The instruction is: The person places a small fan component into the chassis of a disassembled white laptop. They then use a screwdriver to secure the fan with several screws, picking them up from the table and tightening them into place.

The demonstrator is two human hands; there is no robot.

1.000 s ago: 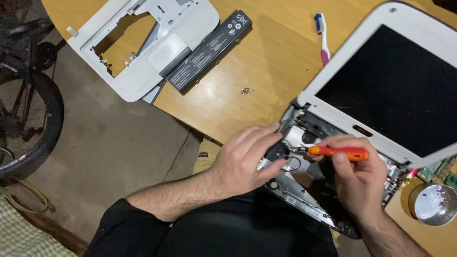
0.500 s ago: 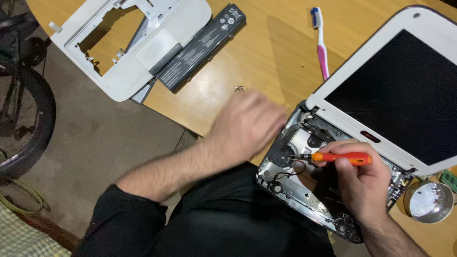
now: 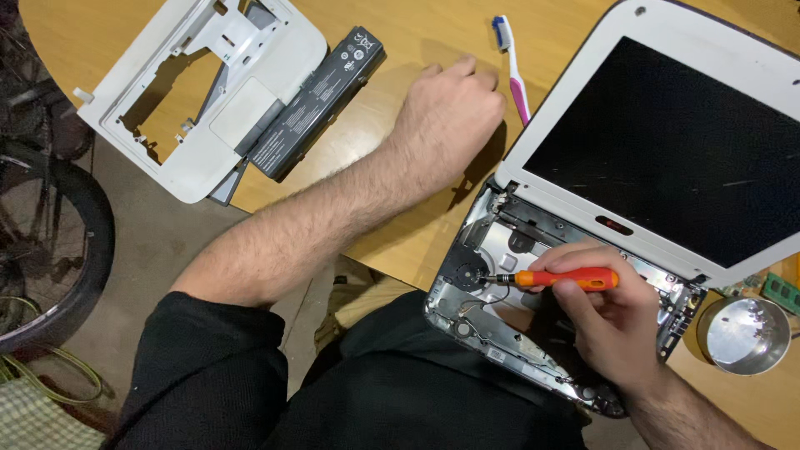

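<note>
Right hand (image 3: 612, 325) pinches an orange-handled screwdriver (image 3: 560, 278), its tip set beside the round fan (image 3: 463, 273) in the opened laptop base (image 3: 500, 333), which hangs over the table (image 3: 250, 217) edge onto the person's lap. Left hand (image 3: 446, 117) rests knuckles-up on the wood, fingers curled, holding nothing visible, near a pink-and-white toothbrush (image 3: 513, 67). Further left lie a black battery (image 3: 318, 102) and a white palmrest cover (image 3: 200, 92); a metal bowl (image 3: 744, 335) sits at right.
</note>
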